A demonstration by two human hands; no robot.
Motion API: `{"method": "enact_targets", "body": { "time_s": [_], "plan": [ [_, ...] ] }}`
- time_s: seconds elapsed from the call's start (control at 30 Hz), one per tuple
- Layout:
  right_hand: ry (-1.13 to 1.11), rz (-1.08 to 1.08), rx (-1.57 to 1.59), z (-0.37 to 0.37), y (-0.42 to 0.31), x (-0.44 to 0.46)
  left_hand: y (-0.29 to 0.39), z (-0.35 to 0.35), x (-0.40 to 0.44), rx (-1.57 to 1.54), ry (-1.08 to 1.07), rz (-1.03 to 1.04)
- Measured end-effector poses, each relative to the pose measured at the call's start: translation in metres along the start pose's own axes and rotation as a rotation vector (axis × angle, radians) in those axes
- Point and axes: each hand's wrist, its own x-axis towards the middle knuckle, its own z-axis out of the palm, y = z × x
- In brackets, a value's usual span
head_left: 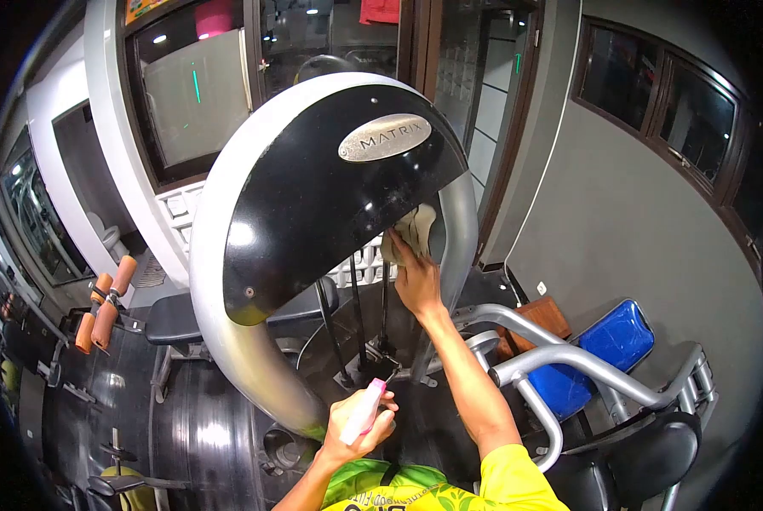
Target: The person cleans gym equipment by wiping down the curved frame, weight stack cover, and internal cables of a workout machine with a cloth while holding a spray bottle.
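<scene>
My left hand (341,426) is closed around a small white bottle with a pink top (366,410), held low in front of my body. With my right arm stretched forward, my right hand (419,279) presses a pale, dark-streaked cloth (419,228) to the lower edge of a glossy black panel (313,183). Part of the cloth is hidden behind my fingers. The panel belongs to a gym machine with an oval MATRIX badge (385,137) and a thick curved silver frame (204,226). Dark vertical rods (356,307) run down below the panel.
Right of me stand silver machine bars (569,353), a blue pad (617,335) and a black seat (654,451). A wooden box (539,322) is by the grey wall. On the left are a black bench (173,319) and orange foam rollers (105,324).
</scene>
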Motion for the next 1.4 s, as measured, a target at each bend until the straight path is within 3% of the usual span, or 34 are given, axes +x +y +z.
{"method": "enact_targets", "body": {
  "time_s": [0.03,0.1,0.13,0.17,0.23,0.3,0.37,0.43,0.5,0.53,0.63,0.7,0.77,0.83,0.9,1.03,1.1,1.17,1.23,1.33,1.4],
  "plan": [
    [0.001,-0.001,-0.004,0.001,0.003,-0.008,0.000,0.000,0.000,-0.003,-0.002,0.003],
    [0.059,0.268,0.163,0.000,0.004,-0.019,0.001,0.000,-0.004,-0.005,-0.015,-0.066],
    [0.234,0.254,0.209,0.002,0.002,-0.015,0.000,0.001,-0.005,-0.003,-0.015,-0.064],
    [0.237,0.249,0.213,0.004,0.002,-0.009,-0.001,0.002,-0.004,0.006,0.002,-0.007],
    [0.332,0.185,0.232,-0.006,-0.015,0.017,-0.002,0.001,-0.005,0.019,0.025,0.046],
    [0.173,0.006,0.104,0.000,-0.001,0.035,-0.001,-0.001,-0.008,-0.032,-0.008,-0.080],
    [0.104,-0.202,-0.011,-0.007,-0.017,0.062,-0.001,0.000,-0.008,-0.022,-0.007,-0.058],
    [0.132,-0.209,0.018,0.007,-0.007,0.057,-0.005,0.000,-0.009,-0.010,-0.004,-0.035],
    [0.032,0.111,0.118,0.014,-0.007,0.036,-0.012,0.001,-0.011,-0.041,0.011,-0.012],
    [0.076,0.150,0.111,0.017,-0.009,0.023,-0.012,0.000,-0.011,-0.042,0.011,-0.012],
    [0.021,0.140,0.221,0.015,-0.013,-0.005,-0.010,-0.003,-0.010,-0.104,-0.013,-0.078],
    [0.114,0.051,0.161,0.012,-0.010,-0.011,-0.008,-0.004,-0.008,-0.105,0.001,-0.106],
    [0.101,0.382,0.189,0.007,-0.007,-0.019,-0.008,-0.004,-0.009,-0.105,-0.005,-0.109],
    [0.176,0.541,0.305,-0.008,-0.018,-0.001,-0.010,-0.006,-0.010,-0.098,-0.002,-0.106],
    [0.350,0.360,0.299,-0.005,-0.017,0.015,-0.012,-0.006,-0.012,-0.134,0.010,-0.128],
    [0.189,-0.144,-0.004,-0.012,-0.022,0.062,-0.011,-0.006,-0.010,-0.106,0.023,-0.132],
    [0.114,-0.142,-0.003,0.007,-0.005,0.046,-0.004,-0.005,-0.008,-0.277,0.071,-0.254],
    [0.051,0.209,0.079,0.016,-0.004,0.025,-0.003,-0.008,-0.006,-0.195,0.064,-0.210],
    [0.128,0.159,0.127,0.012,-0.011,0.004,0.005,-0.011,-0.003,-0.112,0.063,-0.174],
    [0.061,0.315,0.295,0.009,0.009,-0.040,0.019,-0.015,0.004,-0.057,0.012,-0.153],
    [-0.079,0.498,0.409,-0.005,0.018,-0.061,0.017,-0.012,0.002,-0.181,0.053,-0.209]
  ]
}}
